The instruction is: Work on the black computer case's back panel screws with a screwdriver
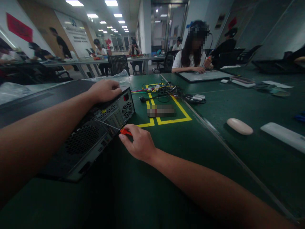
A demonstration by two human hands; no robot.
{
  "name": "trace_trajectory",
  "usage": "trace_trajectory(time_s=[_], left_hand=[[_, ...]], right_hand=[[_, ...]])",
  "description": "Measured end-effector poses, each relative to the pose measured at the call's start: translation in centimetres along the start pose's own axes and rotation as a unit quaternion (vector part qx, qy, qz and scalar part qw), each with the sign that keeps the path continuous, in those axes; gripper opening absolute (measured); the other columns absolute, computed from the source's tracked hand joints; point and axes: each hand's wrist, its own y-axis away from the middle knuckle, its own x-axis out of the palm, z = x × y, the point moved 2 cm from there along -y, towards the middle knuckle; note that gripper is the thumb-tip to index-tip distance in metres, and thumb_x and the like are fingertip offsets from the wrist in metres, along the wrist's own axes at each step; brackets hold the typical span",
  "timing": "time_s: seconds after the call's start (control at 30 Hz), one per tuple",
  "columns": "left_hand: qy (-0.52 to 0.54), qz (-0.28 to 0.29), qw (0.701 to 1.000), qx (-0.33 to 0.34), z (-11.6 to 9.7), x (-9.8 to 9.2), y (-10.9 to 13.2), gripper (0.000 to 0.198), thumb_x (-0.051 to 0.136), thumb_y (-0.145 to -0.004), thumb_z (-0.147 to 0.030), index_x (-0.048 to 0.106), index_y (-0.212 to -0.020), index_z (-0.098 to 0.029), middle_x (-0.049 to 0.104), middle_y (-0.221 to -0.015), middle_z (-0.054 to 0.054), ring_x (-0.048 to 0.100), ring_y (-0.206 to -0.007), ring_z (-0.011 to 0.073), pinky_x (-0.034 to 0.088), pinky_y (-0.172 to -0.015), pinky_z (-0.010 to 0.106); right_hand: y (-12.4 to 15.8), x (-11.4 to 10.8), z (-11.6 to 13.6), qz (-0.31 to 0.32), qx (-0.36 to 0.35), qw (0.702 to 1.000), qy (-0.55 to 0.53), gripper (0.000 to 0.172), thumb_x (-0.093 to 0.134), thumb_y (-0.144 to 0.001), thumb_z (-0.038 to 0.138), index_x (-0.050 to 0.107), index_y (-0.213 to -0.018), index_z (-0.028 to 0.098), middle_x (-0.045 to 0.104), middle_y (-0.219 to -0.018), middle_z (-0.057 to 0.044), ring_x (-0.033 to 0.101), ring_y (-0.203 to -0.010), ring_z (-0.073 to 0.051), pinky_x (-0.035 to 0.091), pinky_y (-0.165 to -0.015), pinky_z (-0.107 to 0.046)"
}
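A black desktop computer case [111, 109] lies on the green table at the left, its rear panel turned towards me and to the right. My left hand [106, 91] rests on the upper side of the case near the rear edge, fingers bent against it. In my right hand [139, 141] is a screwdriver [126, 131], its orange handle pinched between thumb and fingers. The thin shaft runs left to the rear panel, between the fan grille [127, 109] and the large honeycomb vent [82, 138]. My left forearm is close to the screwdriver's tip, and the exact contact is hard to make out.
Behind the case lie tangled cables [166, 90] and a blurred-out object [161, 111] by yellow tape [173, 121]. A beige oval object [239, 126] and a white long object [283, 135] lie right. A person [192, 58] works across the table; clear plastic [14, 92] lies left.
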Motion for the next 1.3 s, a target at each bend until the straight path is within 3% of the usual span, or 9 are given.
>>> trace_trajectory(time_s=[0.27,0.43,0.63,0.83,1.3], left_hand=[[0.006,0.0,1.0,-0.001,0.19,0.07,0.0,0.048,0.04,-0.093,-0.048,0.076,-0.099,-0.016,0.07,-0.091,0.012,0.059,-0.081,0.0252,0.041,-0.074,0.037],[0.003,-0.001,1.0,0.005,0.16,0.05,-0.06,0.041,0.041,-0.092,-0.047,0.07,-0.09,-0.018,0.068,-0.086,0.01,0.057,-0.077,0.0219,0.038,-0.068,0.034],[0.002,0.002,1.0,0.007,0.14,0.07,-0.03,0.044,0.039,-0.092,-0.048,0.07,-0.091,-0.018,0.067,-0.086,0.011,0.056,-0.077,0.0239,0.038,-0.068,0.036],[0.013,0.006,1.0,0.001,0.16,0.04,-0.02,0.044,0.041,-0.091,-0.047,0.072,-0.095,-0.017,0.068,-0.09,0.012,0.058,-0.082,0.0259,0.039,-0.073,0.037],[0.014,-0.002,1.0,0.01,0.12,0.1,-0.07,0.038,0.038,-0.091,-0.048,0.062,-0.084,-0.02,0.062,-0.084,0.009,0.055,-0.077,0.0221,0.037,-0.068,0.034]], right_hand=[[-0.04,-0.09,0.14,0.003,0.0,1.0,-0.018,0.035,0.049,-0.106,0.049,0.062,-0.123,0.021,0.077,-0.116,-0.009,0.074,-0.106,-0.022,0.055,-0.093,-0.034],[0.06,0.04,-0.16,-0.001,0.003,1.0,-0.023,0.038,0.057,-0.102,0.05,0.056,-0.127,0.022,0.077,-0.113,-0.008,0.075,-0.104,-0.023,0.056,-0.089,-0.035],[0.0,0.27,-0.47,0.004,-0.022,0.999,-0.024,0.025,0.052,-0.105,0.043,0.057,-0.117,0.022,0.075,-0.109,-0.007,0.074,-0.1,-0.021,0.056,-0.087,-0.033],[-0.01,0.35,-0.56,0.005,-0.023,1.0,-0.014,0.025,0.052,-0.106,0.044,0.057,-0.119,0.023,0.075,-0.11,-0.006,0.074,-0.1,-0.02,0.055,-0.087,-0.032],[0.01,0.29,-0.44,-0.004,-0.02,1.0,-0.021,0.027,0.052,-0.106,0.046,0.057,-0.118,0.023,0.076,-0.11,-0.007,0.075,-0.1,-0.022,0.056,-0.086,-0.034]])
